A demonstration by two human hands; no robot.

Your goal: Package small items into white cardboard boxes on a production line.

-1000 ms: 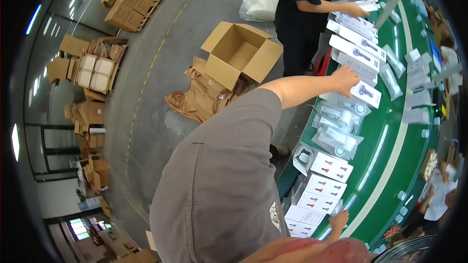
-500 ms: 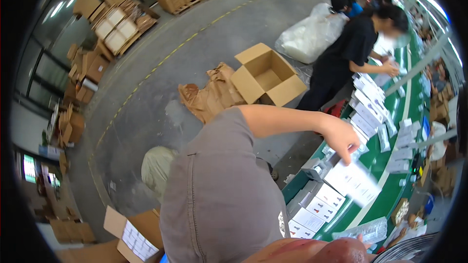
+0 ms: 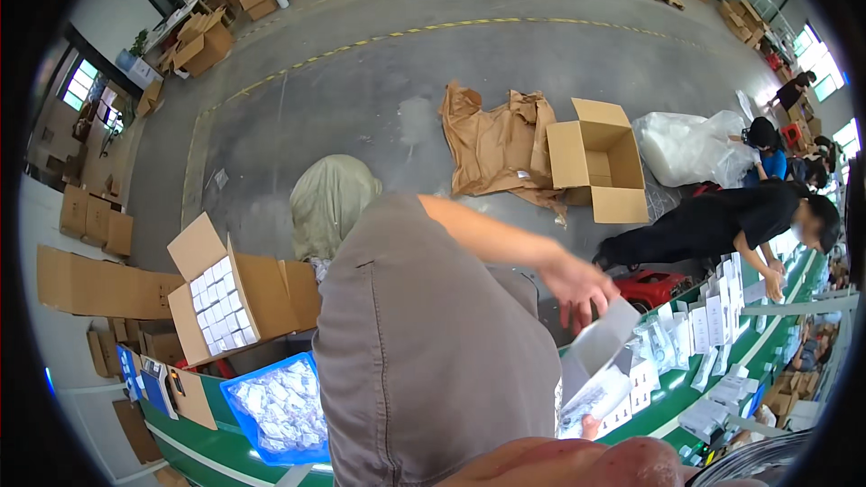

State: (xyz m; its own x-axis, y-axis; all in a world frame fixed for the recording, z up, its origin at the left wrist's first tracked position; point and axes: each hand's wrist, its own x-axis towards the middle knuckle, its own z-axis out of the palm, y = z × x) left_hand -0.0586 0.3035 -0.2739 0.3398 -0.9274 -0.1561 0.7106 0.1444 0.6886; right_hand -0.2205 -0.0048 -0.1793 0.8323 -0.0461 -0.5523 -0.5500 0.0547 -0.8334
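Observation:
My left hand (image 3: pixel 580 290) reaches down from a grey sleeve, its fingers curled at the upper edge of a white carton (image 3: pixel 603 338). The carton is tilted and its greyish side faces me. Right below it is a clear plastic pack (image 3: pixel 595 394), with the fingertips of my right hand (image 3: pixel 591 427) against its lower end. Most of my right hand is hidden. Beside them, printed white boxes (image 3: pixel 639 383) stand in a row on the green conveyor (image 3: pixel 672 394). Several clear plastic packs (image 3: pixel 658 343) lie just past these boxes.
A blue tray (image 3: pixel 236 397) of small bagged parts stands at the lower left, near an open carton (image 3: pixel 266 293) packed with white boxes. On the floor are brown paper (image 3: pixel 496 144) and an open cardboard box (image 3: pixel 570 158). A co-worker in black (image 3: pixel 722 216) works along the belt.
The view has swung, so the belt now lies lower and the blue tray shows. My left hand has brought the white carton down towards my right hand and the clear pack.

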